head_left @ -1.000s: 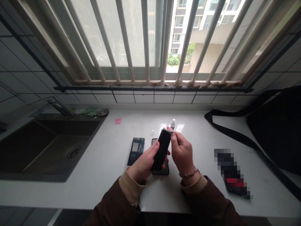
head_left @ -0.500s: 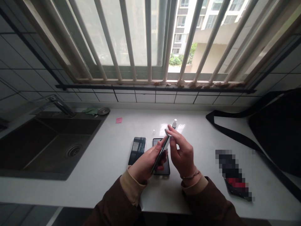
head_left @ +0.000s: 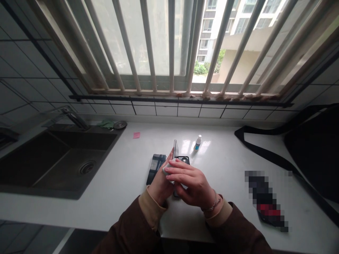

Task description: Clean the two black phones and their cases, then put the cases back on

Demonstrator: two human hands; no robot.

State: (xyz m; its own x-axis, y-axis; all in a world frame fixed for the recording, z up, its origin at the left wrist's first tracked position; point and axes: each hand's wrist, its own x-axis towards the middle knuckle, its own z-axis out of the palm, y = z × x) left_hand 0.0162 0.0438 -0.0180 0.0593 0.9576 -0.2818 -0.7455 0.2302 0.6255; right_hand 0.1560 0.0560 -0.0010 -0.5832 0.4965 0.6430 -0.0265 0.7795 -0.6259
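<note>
My left hand (head_left: 162,187) is wrapped round a smartphone (head_left: 174,146), held upright with its thin edge toward me. Across its lower part lies my right hand (head_left: 190,180), fingers bent over a small white piece, perhaps a cloth or wipe (head_left: 165,170), pressed at the phone's near edge. Most of that white piece is hidden by the fingers. Beneath my hands is a black-rimmed phone or phone case (head_left: 186,158) with round camera shapes, largely covered. A second phone (head_left: 156,165) lies to the left, its glossy dark face up.
A small white bottle (head_left: 197,144) stands beyond my right hand. On the counter (head_left: 111,176) are a pink sticky note (head_left: 136,135) and a pixelated dark and red item (head_left: 266,201). The sink (head_left: 60,169) is at left, a black bag with strap (head_left: 312,141) at right.
The phone has turned from a rightward slant to nearly upright. My right hand has come from the phone's far end down and left to its lower part. The bottle is now uncovered.
</note>
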